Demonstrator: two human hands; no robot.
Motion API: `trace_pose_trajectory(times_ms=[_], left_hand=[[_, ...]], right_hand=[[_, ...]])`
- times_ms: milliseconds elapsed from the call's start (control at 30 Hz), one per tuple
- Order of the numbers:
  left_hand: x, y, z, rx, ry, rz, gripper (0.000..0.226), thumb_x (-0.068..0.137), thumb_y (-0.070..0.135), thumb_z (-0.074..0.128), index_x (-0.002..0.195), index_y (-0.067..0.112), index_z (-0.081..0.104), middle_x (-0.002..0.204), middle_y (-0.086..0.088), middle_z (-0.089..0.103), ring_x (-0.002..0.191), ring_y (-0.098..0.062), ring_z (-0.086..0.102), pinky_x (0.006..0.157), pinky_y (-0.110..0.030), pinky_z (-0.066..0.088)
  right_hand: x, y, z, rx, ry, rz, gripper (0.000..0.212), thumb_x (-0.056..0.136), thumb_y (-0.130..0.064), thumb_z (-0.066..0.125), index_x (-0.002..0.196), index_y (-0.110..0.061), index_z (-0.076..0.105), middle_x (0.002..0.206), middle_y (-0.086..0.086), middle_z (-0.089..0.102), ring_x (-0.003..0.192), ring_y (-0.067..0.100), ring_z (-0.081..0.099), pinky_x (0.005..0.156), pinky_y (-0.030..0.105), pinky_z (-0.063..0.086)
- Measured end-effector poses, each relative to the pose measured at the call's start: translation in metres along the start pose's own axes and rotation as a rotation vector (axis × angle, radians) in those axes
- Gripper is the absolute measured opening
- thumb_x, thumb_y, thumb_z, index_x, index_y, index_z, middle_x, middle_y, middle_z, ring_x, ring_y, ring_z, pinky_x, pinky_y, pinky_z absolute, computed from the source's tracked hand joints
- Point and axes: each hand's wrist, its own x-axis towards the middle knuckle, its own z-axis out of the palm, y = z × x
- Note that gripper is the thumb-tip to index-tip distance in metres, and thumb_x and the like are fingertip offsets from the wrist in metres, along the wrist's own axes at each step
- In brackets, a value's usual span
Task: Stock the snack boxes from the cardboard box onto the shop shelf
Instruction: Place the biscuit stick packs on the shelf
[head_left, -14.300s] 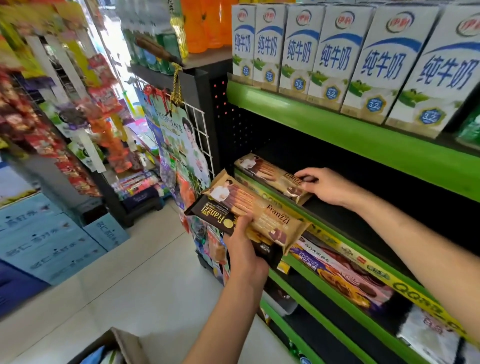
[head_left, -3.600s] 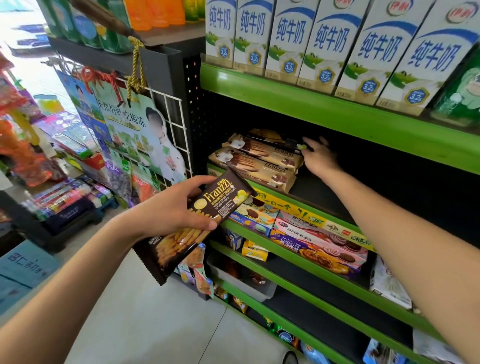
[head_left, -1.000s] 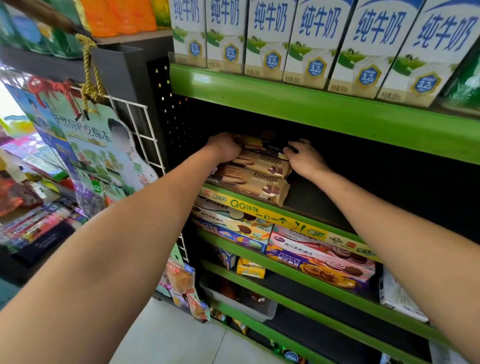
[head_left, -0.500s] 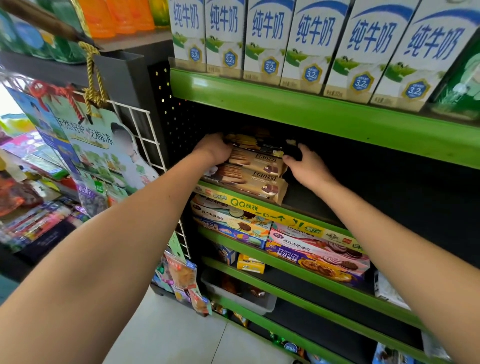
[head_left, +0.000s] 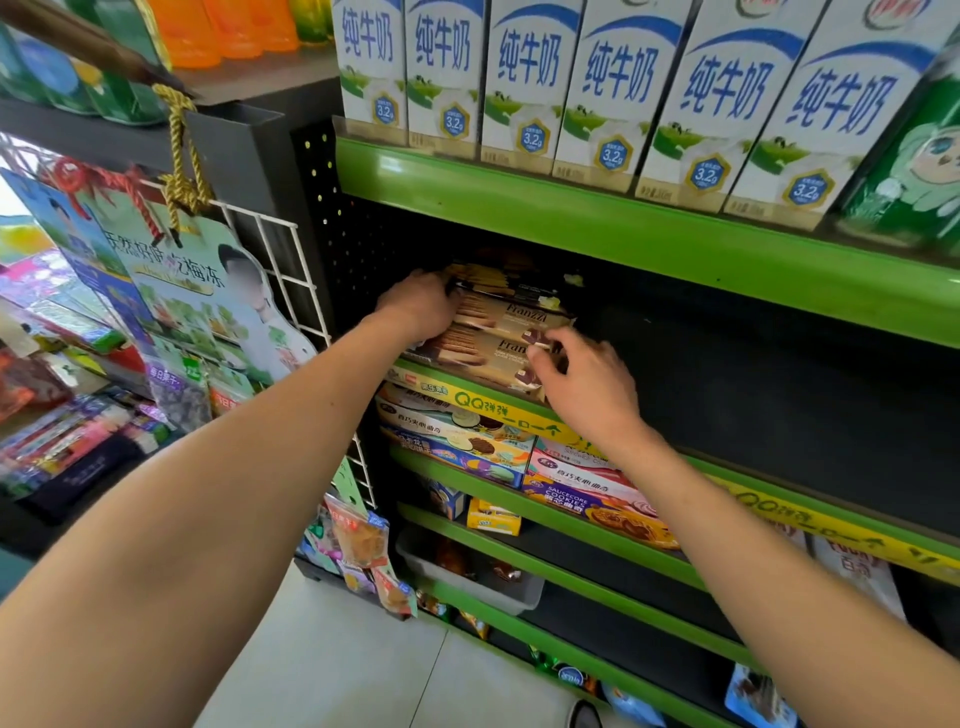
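Observation:
Three flat Franzzi snack boxes (head_left: 501, 332) lie stacked at the left end of the black shop shelf (head_left: 753, 395): two tan ones below and a dark one (head_left: 493, 283) on top. My left hand (head_left: 418, 306) grips the left end of the stack, its fingers curled against the box ends. My right hand (head_left: 584, 382) is at the stack's right end, with curled fingertips pinching the corner of a tan box. The cardboard box is out of view.
White milk cartons (head_left: 613, 88) line the green shelf (head_left: 597, 223) above. Biscuit boxes (head_left: 467, 441) fill the shelf below, behind a yellow price strip (head_left: 488, 405). A wire rack with hanging packets (head_left: 218, 291) stands to the left. The shelf to the right of the stack is bare.
My right hand has dropped from the dark top box's right end to the tan boxes' front right corner. My left hand stays at the stack's left end.

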Motion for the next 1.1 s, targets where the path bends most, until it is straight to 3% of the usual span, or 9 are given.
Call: trace_pose_trajectory(times_ms=[100,233,367,467,600,733,967,1100], left_hand=[[-0.002,-0.001,0.0,-0.014,0.013,0.01,0.051,0.101,0.045,0.035,0.147,0.023,0.038,0.145,-0.018,0.044,0.126,-0.036,0.049,0.101,-0.043,0.046],[-0.002,-0.004,0.0,-0.033,0.01,0.015,0.05,0.102,0.045,0.035,0.146,0.022,0.04,0.143,-0.017,0.045,0.125,-0.036,0.05,0.1,-0.041,0.046],[-0.001,-0.004,-0.002,-0.043,0.005,0.01,0.048,0.102,0.042,0.035,0.145,0.02,0.042,0.141,-0.017,0.048,0.124,-0.035,0.051,0.1,-0.04,0.046],[-0.002,-0.002,-0.002,-0.037,-0.01,0.014,0.048,0.103,0.039,0.033,0.146,0.02,0.04,0.142,-0.018,0.046,0.125,-0.035,0.049,0.102,-0.041,0.045],[-0.004,0.001,-0.003,-0.055,-0.035,0.029,0.048,0.105,0.035,0.033,0.148,0.016,0.038,0.145,-0.02,0.044,0.129,-0.035,0.046,0.107,-0.038,0.041],[-0.007,0.001,-0.003,-0.069,-0.022,0.012,0.047,0.105,0.035,0.032,0.148,0.016,0.038,0.144,-0.021,0.043,0.13,-0.036,0.045,0.108,-0.038,0.039],[-0.024,0.003,-0.007,-0.198,0.072,0.025,0.041,0.103,0.029,0.038,0.138,0.012,0.051,0.138,-0.022,0.048,0.122,-0.037,0.05,0.102,-0.033,0.042],[-0.056,0.006,-0.008,-0.206,0.144,0.067,0.042,0.097,0.023,0.048,0.138,0.014,0.052,0.137,-0.017,0.048,0.122,-0.036,0.05,0.105,-0.037,0.043]], right_hand=[[0.001,0.0,0.006,0.059,0.039,-0.062,0.038,0.097,-0.054,0.043,0.119,-0.023,0.049,0.112,0.0,0.058,0.097,0.021,0.059,0.077,0.033,0.046],[0.0,0.003,0.007,0.1,0.086,-0.126,0.035,0.095,-0.056,0.046,0.103,-0.022,0.049,0.107,-0.008,0.037,0.082,0.013,0.051,0.072,0.028,0.039],[-0.002,0.003,0.005,0.129,0.051,-0.154,0.033,0.091,-0.063,0.043,0.092,-0.03,0.046,0.102,-0.011,0.042,0.08,0.002,0.047,0.069,0.026,0.035],[0.0,0.002,0.003,0.143,0.025,-0.171,0.032,0.09,-0.063,0.045,0.093,-0.031,0.047,0.103,-0.012,0.042,0.079,-0.003,0.046,0.071,0.025,0.037],[0.003,0.003,0.002,0.161,-0.035,-0.184,0.036,0.089,-0.063,0.051,0.098,-0.028,0.051,0.105,-0.012,0.039,0.089,0.008,0.05,0.076,0.026,0.04],[0.004,0.003,0.002,0.178,-0.054,-0.165,0.037,0.09,-0.064,0.048,0.102,-0.029,0.051,0.106,-0.012,0.039,0.087,0.003,0.049,0.077,0.026,0.039],[-0.001,0.0,0.003,0.105,0.006,-0.149,0.043,0.088,-0.072,0.033,0.098,-0.033,0.049,0.105,-0.013,0.039,0.084,0.008,0.051,0.062,0.024,0.036],[0.0,-0.001,0.003,0.136,0.054,-0.113,0.043,0.091,-0.065,0.037,0.105,-0.028,0.054,0.11,-0.012,0.039,0.098,0.012,0.051,0.079,0.03,0.043]])
